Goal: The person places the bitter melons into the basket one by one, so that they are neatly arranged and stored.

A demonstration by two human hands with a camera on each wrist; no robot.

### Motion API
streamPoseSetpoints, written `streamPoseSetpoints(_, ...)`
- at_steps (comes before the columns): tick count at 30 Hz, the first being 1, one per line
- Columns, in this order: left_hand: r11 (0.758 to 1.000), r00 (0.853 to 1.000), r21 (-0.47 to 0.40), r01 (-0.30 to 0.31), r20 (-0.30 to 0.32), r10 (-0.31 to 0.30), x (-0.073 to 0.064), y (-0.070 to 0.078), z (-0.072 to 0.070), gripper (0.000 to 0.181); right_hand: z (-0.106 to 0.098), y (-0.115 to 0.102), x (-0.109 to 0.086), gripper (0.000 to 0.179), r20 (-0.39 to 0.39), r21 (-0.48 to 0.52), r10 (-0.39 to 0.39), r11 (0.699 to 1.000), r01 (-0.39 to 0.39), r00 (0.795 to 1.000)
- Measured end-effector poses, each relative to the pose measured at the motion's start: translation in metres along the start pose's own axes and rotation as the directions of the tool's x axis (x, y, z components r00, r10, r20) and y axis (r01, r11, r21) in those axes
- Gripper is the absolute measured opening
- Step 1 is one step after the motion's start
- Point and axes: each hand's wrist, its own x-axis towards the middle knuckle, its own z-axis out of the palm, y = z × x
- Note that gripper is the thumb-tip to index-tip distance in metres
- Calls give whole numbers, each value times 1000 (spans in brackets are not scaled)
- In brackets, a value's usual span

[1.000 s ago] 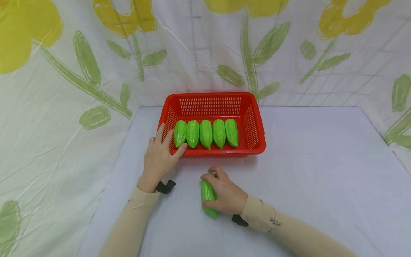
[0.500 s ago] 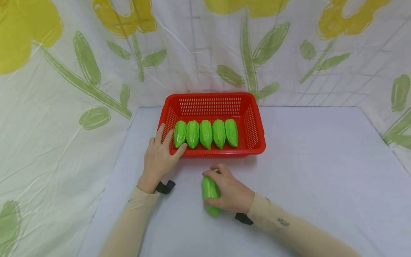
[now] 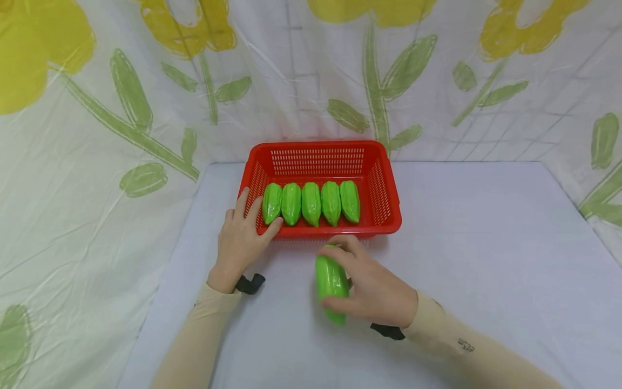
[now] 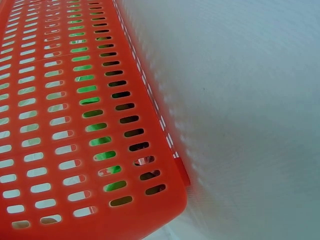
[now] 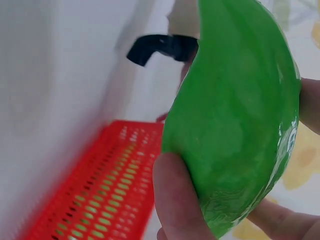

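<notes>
Green gourd [image 3: 332,281] gripped by right hand [image 3: 374,292] fingers; left hand [image 3: 240,240] fingers spread on red basket [image 3: 389,216]

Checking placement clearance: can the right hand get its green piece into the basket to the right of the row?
Probably yes. The right hand grips the green piece just before the red basket; bare floor shows right of the five pieces, and the left hand rests on the opposite corner.
</notes>
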Motion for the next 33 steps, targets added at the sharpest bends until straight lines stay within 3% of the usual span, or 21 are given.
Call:
streamPoseSetpoints(6,1000,1000,-1,4,9,-4,0,0,-1,80,-21,-1,1,74,-51,13,-31,999,32,998)
streamPoseSetpoints(15,1000,1000,-2,2,10,-2,0,0,0,80,-51,8,13,72,-50,-9,7,1000,-7,999)
streamPoseSetpoints(22,1000,1000,1,5,12,-5,0,-2,2,80,-77,24,35,67,-58,-107,77,991,-82,995)
streamPoseSetpoints(33,1000,1000,3,10,19,-10,0,-1,1,80,-110,49,77,69,24,-186,222,959,-214,975)
